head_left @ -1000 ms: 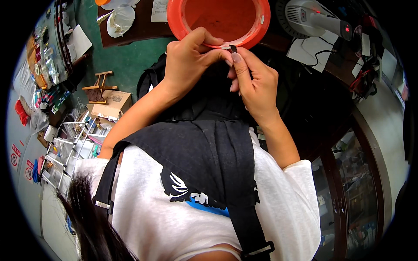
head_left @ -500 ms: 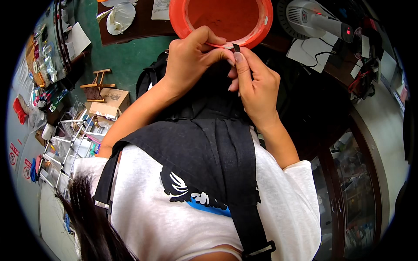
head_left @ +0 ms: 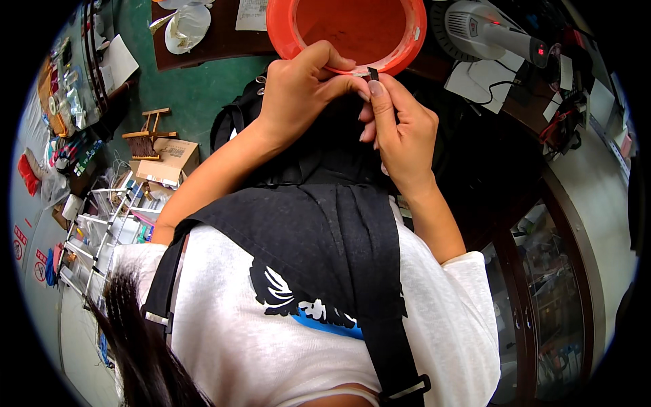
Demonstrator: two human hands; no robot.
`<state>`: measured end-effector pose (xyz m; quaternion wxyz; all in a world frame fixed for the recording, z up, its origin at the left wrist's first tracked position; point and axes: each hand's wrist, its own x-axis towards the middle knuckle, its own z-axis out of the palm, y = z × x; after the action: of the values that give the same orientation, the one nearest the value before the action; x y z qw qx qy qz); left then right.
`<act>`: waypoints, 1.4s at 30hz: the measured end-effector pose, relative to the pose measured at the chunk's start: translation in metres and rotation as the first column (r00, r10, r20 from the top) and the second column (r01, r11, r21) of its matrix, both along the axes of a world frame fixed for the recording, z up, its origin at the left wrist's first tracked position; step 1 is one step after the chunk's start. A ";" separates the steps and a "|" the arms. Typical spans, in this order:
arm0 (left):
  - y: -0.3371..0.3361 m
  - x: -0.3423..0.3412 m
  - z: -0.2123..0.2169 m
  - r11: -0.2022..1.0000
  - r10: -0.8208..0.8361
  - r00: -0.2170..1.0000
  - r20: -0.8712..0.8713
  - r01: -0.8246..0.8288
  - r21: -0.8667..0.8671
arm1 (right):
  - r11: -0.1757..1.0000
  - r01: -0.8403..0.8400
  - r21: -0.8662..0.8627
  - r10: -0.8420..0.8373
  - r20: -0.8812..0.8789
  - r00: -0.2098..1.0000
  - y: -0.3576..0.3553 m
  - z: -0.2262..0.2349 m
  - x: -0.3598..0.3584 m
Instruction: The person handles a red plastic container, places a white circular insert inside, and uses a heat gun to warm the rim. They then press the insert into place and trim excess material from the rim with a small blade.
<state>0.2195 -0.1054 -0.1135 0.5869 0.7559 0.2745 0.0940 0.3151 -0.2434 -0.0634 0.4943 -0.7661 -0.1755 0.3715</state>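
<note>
A red-orange round basin [head_left: 415, 51] with a thick rim stands at the top, its inside a darker brownish red. My left hand [head_left: 298, 95] is closed at its near rim, thumb and forefinger on either side of a whitish worn patch. The fingers under the rim are hidden. Just right of it my right hand [head_left: 403, 132] pinches a small dark flat piece [head_left: 373, 74] between thumb and forefinger, against the rim's near edge. The piece is too small to name. The other right fingers are curled, close below the left fingertips.
A grey-white handheld device [head_left: 502, 34] with a red-lit display lies at the upper right by white sheets [head_left: 485, 78]. Dark table [head_left: 217, 51] with white plates [head_left: 190, 30] stands upper left. A cardboard box [head_left: 178, 157], small wooden stand [head_left: 146, 142] and white rack [head_left: 102, 234] are left; glass-doored cabinet [head_left: 556, 298] lower right.
The basin has shifted slightly to the right. My right hand and the dark piece have moved a little right along the rim; my left hand keeps nearly the same place.
</note>
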 end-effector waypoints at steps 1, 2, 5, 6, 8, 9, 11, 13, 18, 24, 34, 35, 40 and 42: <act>0.000 0.000 0.000 1.000 0.001 1.000 -0.003 -0.001 -0.003 | 1.000 -0.009 0.004 0.009 0.015 1.000 -0.001 -0.001 0.000; 0.000 0.000 0.000 1.000 -0.001 1.000 -0.006 0.001 -0.004 | 1.000 -0.017 0.007 0.017 0.031 0.999 -0.001 -0.002 0.001; 0.000 0.001 0.001 1.000 -0.001 1.000 -0.010 0.001 -0.007 | 0.998 -0.062 0.032 0.060 0.074 0.995 -0.002 -0.004 0.005; -0.001 0.001 0.002 1.000 0.003 1.000 -0.007 -0.003 -0.007 | 0.997 -0.066 0.034 0.063 0.064 0.996 -0.002 -0.005 0.006; -0.001 0.002 0.003 1.000 0.008 1.000 -0.015 -0.008 -0.013 | 0.997 -0.071 0.040 0.069 0.045 0.997 -0.003 -0.005 0.007; -0.001 0.001 0.004 1.000 0.008 1.000 -0.026 -0.009 -0.022 | 0.998 -0.054 0.042 0.053 0.044 0.998 -0.003 -0.005 0.006; -0.002 0.001 0.005 0.999 0.004 1.000 -0.031 -0.006 -0.045 | 0.999 -0.022 0.046 0.020 0.044 0.999 -0.003 -0.006 0.002; 0.000 -0.001 0.004 0.998 -0.002 1.000 -0.021 0.001 -0.070 | 0.999 -0.041 -0.033 0.045 0.145 0.988 -0.002 -0.006 -0.002; 0.008 -0.004 0.011 0.991 -0.131 0.991 0.040 0.130 0.025 | 0.969 -0.099 -0.228 0.162 0.277 0.947 0.006 0.005 -0.004; 0.013 -0.007 0.014 0.978 -0.208 0.978 0.011 0.208 -0.017 | 0.909 -0.061 -0.412 0.255 0.434 0.864 0.020 0.008 -0.011; 0.022 -0.007 0.015 0.955 -0.286 0.957 0.052 0.289 -0.061 | 0.897 0.083 -0.434 0.242 0.640 0.729 0.024 -0.006 -0.021; 0.023 -0.008 0.015 0.953 -0.292 0.955 0.054 0.295 -0.062 | 0.903 0.089 -0.419 0.235 0.658 0.715 0.024 -0.008 -0.022; 0.024 -0.009 0.012 0.945 -0.323 0.942 0.089 0.327 -0.031 | 0.922 0.097 -0.376 0.213 0.699 0.683 0.025 -0.012 -0.027; 0.024 -0.011 0.015 0.944 -0.327 0.943 0.068 0.329 -0.032 | 0.931 0.075 -0.356 0.207 0.688 0.696 0.025 -0.009 -0.032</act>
<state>0.2085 -0.0813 -0.0989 0.6189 0.7748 0.1286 0.0124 0.2828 -0.2188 -0.0726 0.2254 -0.9191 -0.3111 0.0880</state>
